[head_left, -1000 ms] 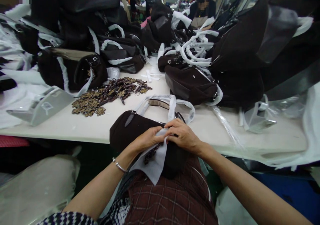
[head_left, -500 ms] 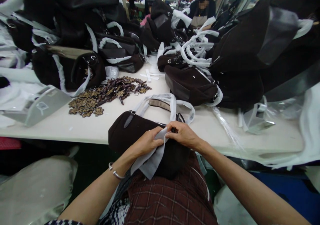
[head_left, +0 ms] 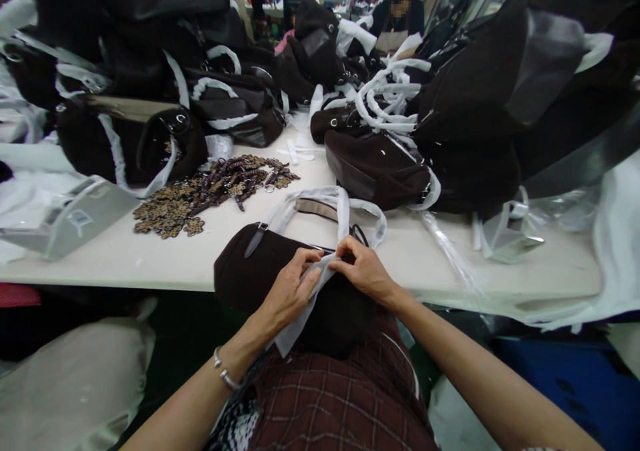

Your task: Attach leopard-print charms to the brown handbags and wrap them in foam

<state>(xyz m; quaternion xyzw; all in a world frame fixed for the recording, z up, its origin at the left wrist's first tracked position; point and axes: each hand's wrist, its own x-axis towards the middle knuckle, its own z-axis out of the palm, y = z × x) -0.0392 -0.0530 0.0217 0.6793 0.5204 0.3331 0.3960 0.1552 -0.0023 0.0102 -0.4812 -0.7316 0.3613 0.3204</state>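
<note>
A dark brown handbag (head_left: 240,264) lies at the table's front edge, partly over my lap. White wrapping covers its handles (head_left: 343,214), which lean back onto the table. Over the front of the bag hangs a sheet of white tissue paper (head_left: 295,327). My right hand (head_left: 363,267) pinches the paper's upper end near the bag's zipper. My left hand (head_left: 294,283) lies along the paper with its fingers loosely bent; thumb and fingertips are apart at the paper's edge.
Flower-shaped charms (head_left: 170,204) form a pile on the table (head_left: 170,264). More dark bags (head_left: 380,171) are heaped at the left, back and right. A grey-white box (head_left: 90,217) sits at the left, and clear plastic strands (head_left: 450,251) lie at the right. Another person (head_left: 400,17) sits beyond.
My left hand has loosened from the tissue paper and its fingers have spread along it. The paper now hangs narrower, more folded together. My right hand keeps its pinch.
</note>
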